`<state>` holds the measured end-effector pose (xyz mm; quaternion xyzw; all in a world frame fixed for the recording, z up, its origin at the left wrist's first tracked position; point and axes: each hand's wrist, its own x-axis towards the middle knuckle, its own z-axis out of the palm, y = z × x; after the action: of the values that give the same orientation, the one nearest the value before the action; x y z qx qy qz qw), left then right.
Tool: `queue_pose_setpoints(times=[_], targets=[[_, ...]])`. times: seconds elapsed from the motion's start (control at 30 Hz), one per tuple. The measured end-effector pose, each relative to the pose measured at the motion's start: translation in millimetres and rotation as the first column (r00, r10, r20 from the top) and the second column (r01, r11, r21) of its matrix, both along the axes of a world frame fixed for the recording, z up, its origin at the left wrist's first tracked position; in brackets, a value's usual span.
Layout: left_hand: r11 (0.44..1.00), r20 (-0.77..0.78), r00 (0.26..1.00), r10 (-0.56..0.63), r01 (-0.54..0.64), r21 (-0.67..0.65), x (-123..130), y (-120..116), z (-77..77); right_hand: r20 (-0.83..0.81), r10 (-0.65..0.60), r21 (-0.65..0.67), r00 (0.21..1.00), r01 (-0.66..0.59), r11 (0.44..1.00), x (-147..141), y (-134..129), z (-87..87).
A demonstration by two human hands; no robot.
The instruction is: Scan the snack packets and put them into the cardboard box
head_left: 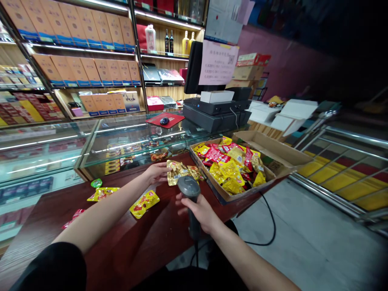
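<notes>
— Shop interior, head view: glass display case (121,139) ahead, till (216,117) beyond it, dark-red wood bench (127,258) nearest. What's L hand (157,171) on?

— Gold foil pouches (182,171), loose on bench. Hand spread, palm down, fingers flat on top, no pinch. Pouches form a low heap just left of the box.

— And R hand (197,211)?

— Closed round the handle of a handheld barcode scanner (189,188), fingers wrapped, scanner upright, head at top. In this view the head overlaps the gold pouches; can't tell if it touches them.

— Good hold?

— Judged from fig., yes: grip sits low on handle, so head is uncovered, & flat L hand keeps pouches steady. Black cable (266,232) runs from below the scanner in a slack loop over the floor, no snag visible.

— What else is on bench?

— Cardboard box (266,141) to the R, filled w/ red & yellow snack pouches (228,167). Loose yellow pouch (144,204) lies just L of R hand, near L forearm; small green sachet (96,183) sits further out, beyond the forearm.

— Pouch labels legible?

— No, print too small to read at this view.
</notes>
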<state>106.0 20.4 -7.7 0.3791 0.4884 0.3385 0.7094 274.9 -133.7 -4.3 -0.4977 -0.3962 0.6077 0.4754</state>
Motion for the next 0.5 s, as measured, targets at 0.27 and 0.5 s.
queue_pose_setpoints(times=[0.27, 0.5], targets=[[0.994, 0.004, 0.994, -0.112, 0.112, -0.006, 9.8, -9.8, 4.8, -0.231, -0.032, -0.153, 0.972, -0.004, 0.988, 34.5, 61.9, 25.8], [0.996, -0.044, 0.995, -0.087, 0.086, -0.006, 46.7, 8.6, 29.8, -0.333, -0.002, -0.245, 0.943, -0.084, 0.966, 68.8, 84.9, 61.4]])
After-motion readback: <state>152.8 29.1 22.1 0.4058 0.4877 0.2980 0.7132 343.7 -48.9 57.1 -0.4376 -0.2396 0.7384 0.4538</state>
